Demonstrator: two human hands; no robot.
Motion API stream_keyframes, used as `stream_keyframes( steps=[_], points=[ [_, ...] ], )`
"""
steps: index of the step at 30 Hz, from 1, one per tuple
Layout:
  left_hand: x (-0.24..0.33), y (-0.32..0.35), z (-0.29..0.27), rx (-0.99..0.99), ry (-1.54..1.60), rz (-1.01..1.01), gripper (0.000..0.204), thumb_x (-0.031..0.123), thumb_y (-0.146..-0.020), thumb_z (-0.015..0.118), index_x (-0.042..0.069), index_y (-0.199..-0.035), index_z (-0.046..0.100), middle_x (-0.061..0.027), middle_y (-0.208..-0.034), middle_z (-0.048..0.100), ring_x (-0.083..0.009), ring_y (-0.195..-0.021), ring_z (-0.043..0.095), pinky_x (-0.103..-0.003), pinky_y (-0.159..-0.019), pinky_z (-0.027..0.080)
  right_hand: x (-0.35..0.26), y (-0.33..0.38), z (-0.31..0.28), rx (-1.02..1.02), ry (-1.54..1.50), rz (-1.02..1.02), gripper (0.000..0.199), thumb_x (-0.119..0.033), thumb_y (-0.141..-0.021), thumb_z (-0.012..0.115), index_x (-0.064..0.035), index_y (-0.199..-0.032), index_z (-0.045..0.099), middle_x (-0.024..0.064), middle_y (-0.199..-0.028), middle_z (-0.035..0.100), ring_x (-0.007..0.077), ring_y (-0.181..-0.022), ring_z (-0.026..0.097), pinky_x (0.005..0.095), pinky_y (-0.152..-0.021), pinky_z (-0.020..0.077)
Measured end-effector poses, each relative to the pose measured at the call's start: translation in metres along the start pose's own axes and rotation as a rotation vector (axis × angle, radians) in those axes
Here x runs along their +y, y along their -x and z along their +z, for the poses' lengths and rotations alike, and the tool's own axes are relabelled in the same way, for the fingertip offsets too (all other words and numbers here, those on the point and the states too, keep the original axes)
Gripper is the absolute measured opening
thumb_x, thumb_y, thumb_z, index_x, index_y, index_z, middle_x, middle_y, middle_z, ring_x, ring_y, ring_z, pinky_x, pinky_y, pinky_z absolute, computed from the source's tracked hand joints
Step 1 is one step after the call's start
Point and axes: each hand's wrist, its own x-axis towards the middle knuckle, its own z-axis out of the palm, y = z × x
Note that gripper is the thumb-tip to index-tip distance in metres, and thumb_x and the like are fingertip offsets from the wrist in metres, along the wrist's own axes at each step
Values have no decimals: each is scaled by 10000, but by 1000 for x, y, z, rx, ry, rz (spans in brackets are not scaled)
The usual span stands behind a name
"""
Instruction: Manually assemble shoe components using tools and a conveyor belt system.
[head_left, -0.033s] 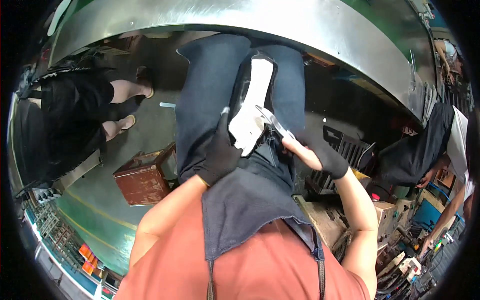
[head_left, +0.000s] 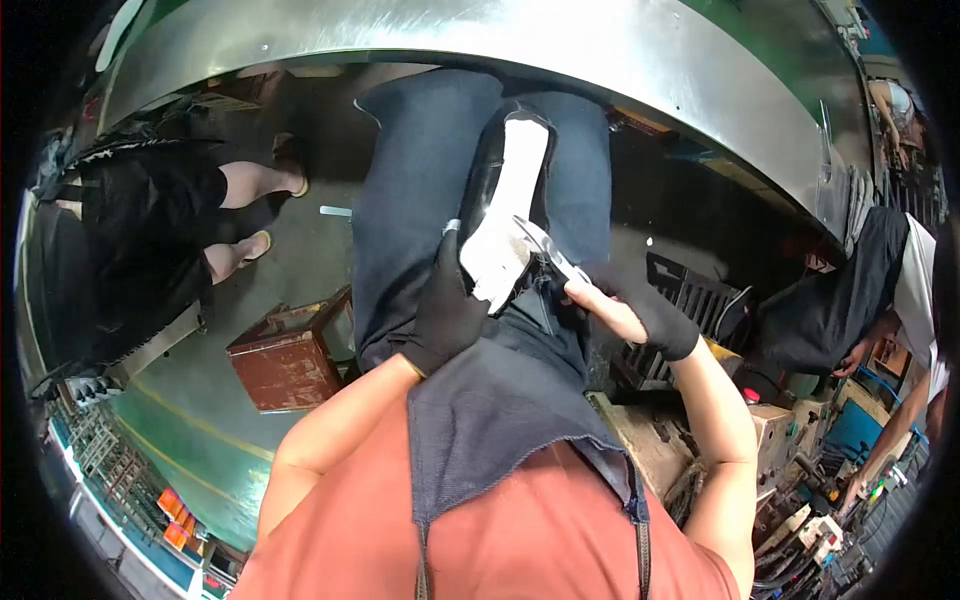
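A black shoe upper (head_left: 484,180) with a white insole (head_left: 524,160) lies sole up on my lap, its toe end pointing away from me. My left hand (head_left: 444,300), in a black fingerless glove, is wrapped round the near left side of the shoe; part of its fingers is hidden beneath. In my gloved right hand (head_left: 632,305) I grip metal pincers (head_left: 556,253), thumb along the handle. The tip of the pincers rests at the right edge of the white insole, near its wide near end. Frayed edges and dark scraps show beside it.
A steel-edged bench (head_left: 420,28) curves across the far side, above my knees. A brown wooden stool (head_left: 290,365) stands on the left, below a person in black (head_left: 150,240). On the right are a dark slatted crate (head_left: 690,300), cluttered machinery (head_left: 800,520) and another person's dark clothing (head_left: 830,300).
Almost nothing differs. The tip of the pincers has shifted very slightly, and my left hand sits a touch differently against the shoe.
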Motion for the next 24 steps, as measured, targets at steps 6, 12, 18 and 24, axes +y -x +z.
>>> stream_keyframes(
  steps=[6, 12, 18, 24],
  points=[
    [8, 7, -2, -29, -152, 23, 884, 267, -874, 693, -98, -1489, 174, -345, -1372, 470, -411, -1286, 502, -418, -1039, 423, -26, -7, 6, -57, 285, -141, 421, -418, -989, 554, -19, -913, 662, 152, -755, 642, 281, -634, 601, 391, -619, 472],
    [-6, -28, -43, -456, 692, -256, 412, 275, -878, 710, -34, -1122, 587, -140, -1079, 655, -227, -1004, 629, -353, -919, 488, 16, -21, 35, 205, 619, -229, 417, -406, -979, 537, -29, -836, 645, 214, -749, 639, 430, -722, 632, 465, -644, 496],
    [-25, -41, 30, 90, 532, -197, 366, 262, -976, 585, -41, -1181, 592, -116, -1044, 687, -173, -913, 652, -309, -821, 501, 22, -18, 9, 72, 346, -123, 465, -469, -969, 541, -35, -849, 659, 198, -729, 640, 396, -687, 644, 445, -629, 504],
    [-8, -54, 8, -197, 516, -319, 408, 307, -969, 604, -30, -1201, 612, -129, -1117, 670, -166, -1021, 622, -305, -858, 486, -50, 11, -49, -69, 728, -150, 441, -437, -977, 556, -9, -896, 628, 209, -765, 601, 407, -701, 589, 449, -619, 453]
  ],
)
